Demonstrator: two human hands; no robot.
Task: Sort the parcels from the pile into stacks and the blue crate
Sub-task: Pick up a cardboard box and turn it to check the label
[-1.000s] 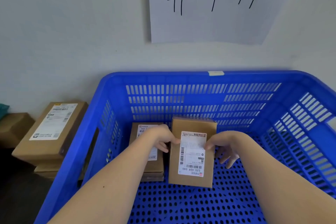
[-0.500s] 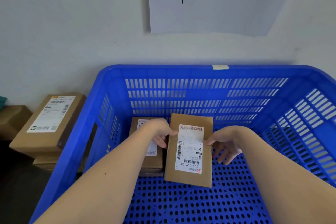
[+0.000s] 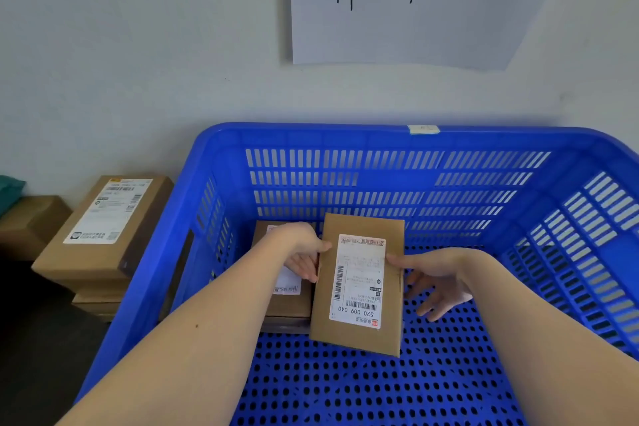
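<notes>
Fingers (image 3: 306,268) of my left hand (image 3: 297,245) curl under the left edge of the labelled parcel (image 3: 359,339), thumb on top, pinching it; the fingertips are hidden. Right hand (image 3: 439,273): thumb on the parcel's right edge pinching it, other fingers splayed apart beside and below. Parcel is inside the blue crate (image 3: 311,137) towards its far-left corner, overlapping a second parcel (image 3: 290,308) partly covered by my left hand. Can't tell if it touches the crate floor. Stack of boxes (image 3: 100,235) just outside the crate's left wall. Wall sheet (image 3: 397,31) cut off at top.
</notes>
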